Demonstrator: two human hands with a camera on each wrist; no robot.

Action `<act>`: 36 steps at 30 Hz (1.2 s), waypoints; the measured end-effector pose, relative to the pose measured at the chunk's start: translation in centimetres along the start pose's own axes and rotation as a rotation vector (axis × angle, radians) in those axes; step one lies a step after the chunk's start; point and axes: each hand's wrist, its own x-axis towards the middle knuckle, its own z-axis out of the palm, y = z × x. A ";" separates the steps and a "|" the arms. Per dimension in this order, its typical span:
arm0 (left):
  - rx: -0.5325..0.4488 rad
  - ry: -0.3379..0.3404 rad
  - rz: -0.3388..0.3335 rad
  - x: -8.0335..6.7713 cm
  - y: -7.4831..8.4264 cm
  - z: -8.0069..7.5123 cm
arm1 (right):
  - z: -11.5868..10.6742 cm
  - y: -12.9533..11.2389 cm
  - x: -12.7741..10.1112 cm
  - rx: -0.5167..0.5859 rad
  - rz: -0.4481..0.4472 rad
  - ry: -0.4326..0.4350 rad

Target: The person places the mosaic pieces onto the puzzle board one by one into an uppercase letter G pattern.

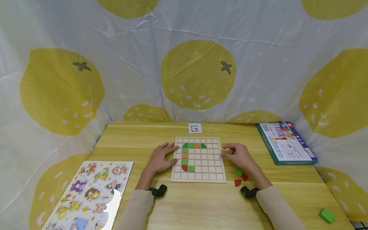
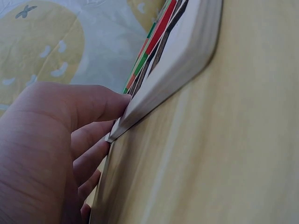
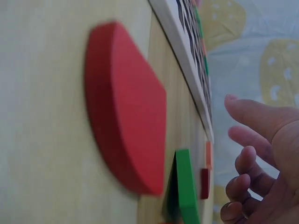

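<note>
A pale cloth [image 1: 132, 64] printed with large yellow fruits hangs behind the desk [image 1: 189, 206] and along both its sides. On the wood-grained top, a white board of colourful cartoon animals [image 1: 87, 202] lies at the near left, glare whitening its right side. A flat, printed box with teal sides [image 1: 287, 142] lies far right, and a green block [image 1: 326, 216] sits near right.
</note>
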 end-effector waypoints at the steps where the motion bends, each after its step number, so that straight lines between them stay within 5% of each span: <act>1: -0.001 -0.001 -0.002 0.0 0.0 0.0 | -0.1 0.2 0.1 0.002 0.007 -0.002; 20: -0.015 0.003 0.010 -0.2 0.2 0.0 | -1.0 3.0 3.1 -0.132 0.016 -0.003; 36: -0.006 0.003 0.010 -0.1 0.1 -0.1 | -1.2 3.0 3.1 -0.084 0.012 -0.024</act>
